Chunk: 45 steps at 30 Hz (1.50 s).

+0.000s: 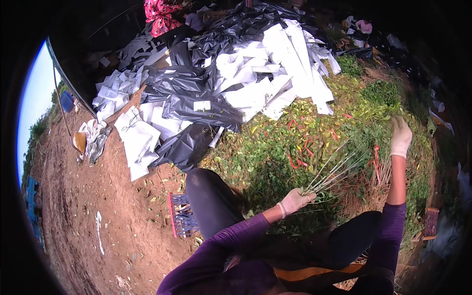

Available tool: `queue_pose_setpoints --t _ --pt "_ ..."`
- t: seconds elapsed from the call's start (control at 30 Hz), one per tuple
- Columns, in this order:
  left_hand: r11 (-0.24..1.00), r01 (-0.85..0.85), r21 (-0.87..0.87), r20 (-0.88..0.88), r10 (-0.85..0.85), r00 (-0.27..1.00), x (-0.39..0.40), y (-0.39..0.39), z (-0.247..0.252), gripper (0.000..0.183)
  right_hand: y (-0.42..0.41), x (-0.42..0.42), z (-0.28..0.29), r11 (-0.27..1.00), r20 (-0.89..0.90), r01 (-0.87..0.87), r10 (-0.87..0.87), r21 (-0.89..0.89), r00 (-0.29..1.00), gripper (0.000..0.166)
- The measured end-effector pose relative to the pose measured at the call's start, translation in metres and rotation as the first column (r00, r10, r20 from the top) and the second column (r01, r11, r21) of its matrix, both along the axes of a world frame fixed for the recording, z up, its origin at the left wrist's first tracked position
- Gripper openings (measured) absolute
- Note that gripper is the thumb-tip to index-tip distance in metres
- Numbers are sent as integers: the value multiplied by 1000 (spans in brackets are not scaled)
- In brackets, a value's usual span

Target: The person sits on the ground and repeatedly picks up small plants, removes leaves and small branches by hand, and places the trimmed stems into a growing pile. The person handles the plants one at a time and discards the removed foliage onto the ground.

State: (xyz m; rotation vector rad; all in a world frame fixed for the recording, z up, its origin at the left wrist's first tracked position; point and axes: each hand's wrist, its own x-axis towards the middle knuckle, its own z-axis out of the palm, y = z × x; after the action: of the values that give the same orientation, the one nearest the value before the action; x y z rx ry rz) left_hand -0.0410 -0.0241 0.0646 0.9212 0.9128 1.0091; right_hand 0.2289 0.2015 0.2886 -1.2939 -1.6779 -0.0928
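My left hand (297,202), in a pale glove, is closed around a bunch of thin green stems (328,171). The stems fan out up and to the right, over a heap of leafy cuttings (265,158). Farther right, my gloved right hand (401,136) is stretched out above the heap's right part, near a bundle of thin stems (385,162). Its fingers lie close together and point away from me; whether anything is in them cannot be made out. Red ribbon strips (376,164) lie among the stems and leaves.
White sheets or bags (254,73) and black plastic sheeting (202,110) are piled beyond the heap. By my knee is a low woven stool (183,215). Bare soil (129,221) stretches to the left. A person in red patterned clothing (162,18) and another in pink (364,26) are farther back.
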Motion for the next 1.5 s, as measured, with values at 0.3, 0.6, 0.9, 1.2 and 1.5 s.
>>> queue_pose_setpoints --t 0.3,0.6,0.9,1.2,1.5 --pt "999 -20 -31 132 24 991 -1 8 29 35 -39 -53 -68 592 -721 -702 273 -396 637 57" --pt "995 -77 -68 -86 71 994 27 64 18 41 -6 -17 -111 928 159 -183 137 326 978 19" --pt "974 -111 -197 -113 90 990 36 61 -16 32 13 36 -115 721 -887 -630 46 -289 460 25" --pt "925 254 -282 159 -216 963 55 84 10 39 18 48 -156 259 -784 -884 410 -389 466 13" --pt "932 254 -260 176 -213 961 51 72 14 41 8 33 -183 567 -887 -798 236 -207 397 24"
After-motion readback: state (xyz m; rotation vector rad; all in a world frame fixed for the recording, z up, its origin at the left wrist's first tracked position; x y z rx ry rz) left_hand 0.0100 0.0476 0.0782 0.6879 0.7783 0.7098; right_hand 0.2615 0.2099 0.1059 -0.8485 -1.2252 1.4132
